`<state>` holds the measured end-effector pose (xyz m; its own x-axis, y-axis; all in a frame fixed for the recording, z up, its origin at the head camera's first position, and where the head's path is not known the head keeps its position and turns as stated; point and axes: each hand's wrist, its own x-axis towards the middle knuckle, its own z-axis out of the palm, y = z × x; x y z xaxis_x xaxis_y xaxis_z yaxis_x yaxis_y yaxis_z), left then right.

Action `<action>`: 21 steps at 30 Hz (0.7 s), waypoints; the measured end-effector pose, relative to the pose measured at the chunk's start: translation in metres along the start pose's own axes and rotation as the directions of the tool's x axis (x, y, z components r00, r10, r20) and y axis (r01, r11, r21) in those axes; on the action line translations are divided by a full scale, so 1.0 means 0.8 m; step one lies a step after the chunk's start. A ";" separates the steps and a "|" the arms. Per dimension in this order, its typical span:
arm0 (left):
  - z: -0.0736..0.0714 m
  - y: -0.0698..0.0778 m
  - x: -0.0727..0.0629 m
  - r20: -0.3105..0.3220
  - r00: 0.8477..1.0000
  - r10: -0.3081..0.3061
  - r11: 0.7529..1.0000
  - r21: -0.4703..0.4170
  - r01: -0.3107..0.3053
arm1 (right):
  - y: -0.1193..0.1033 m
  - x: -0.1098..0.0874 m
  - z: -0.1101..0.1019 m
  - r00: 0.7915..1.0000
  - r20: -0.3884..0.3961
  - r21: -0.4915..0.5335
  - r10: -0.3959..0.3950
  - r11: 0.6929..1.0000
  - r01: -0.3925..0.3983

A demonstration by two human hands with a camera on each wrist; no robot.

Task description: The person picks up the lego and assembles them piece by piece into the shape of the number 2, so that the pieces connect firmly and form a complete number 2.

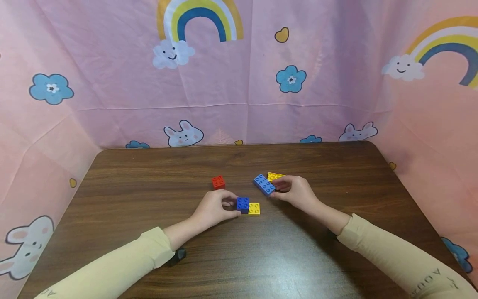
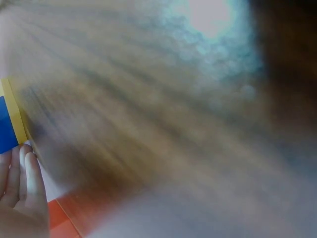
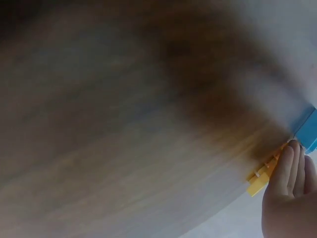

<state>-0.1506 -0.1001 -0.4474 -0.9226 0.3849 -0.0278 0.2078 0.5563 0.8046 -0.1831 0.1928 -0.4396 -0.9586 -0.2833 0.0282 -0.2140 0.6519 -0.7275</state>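
My left hand [image 1: 213,208] pinches a dark blue square brick [image 1: 242,204] between thumb and fingers. That brick sits on the left part of a yellow brick [image 1: 254,209], whose studs show on the right. Farther right, my right hand [image 1: 298,192] holds a lighter blue long brick [image 1: 264,185] at its right end, tilted diagonally. Just behind those fingers lies another yellow brick [image 1: 275,176], partly covered by the hand. In the left wrist view, the dark blue brick [image 2: 7,126] meets the fingertips. The right wrist view shows the light blue brick [image 3: 308,131] at the fingers.
A red square brick [image 1: 218,182] stands behind my left hand on the brown wooden table [image 1: 149,182]. A printed pink cloth [image 1: 224,91] hangs along the back and both sides. Something black [image 1: 177,256] shows under the left sleeve.
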 end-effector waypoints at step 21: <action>0.001 -0.003 0.002 0.004 1.000 -0.004 1.000 0.009 0.004 | -0.011 0.012 0.017 0.999 -0.029 -0.135 0.024 0.990 -0.028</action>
<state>-0.1522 -0.1004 -0.4500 -0.9219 0.3861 -0.0333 0.2075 0.5644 0.7990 -0.1876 0.1748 -0.4426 -0.9686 -0.2468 0.0310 -0.2109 0.7485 -0.6287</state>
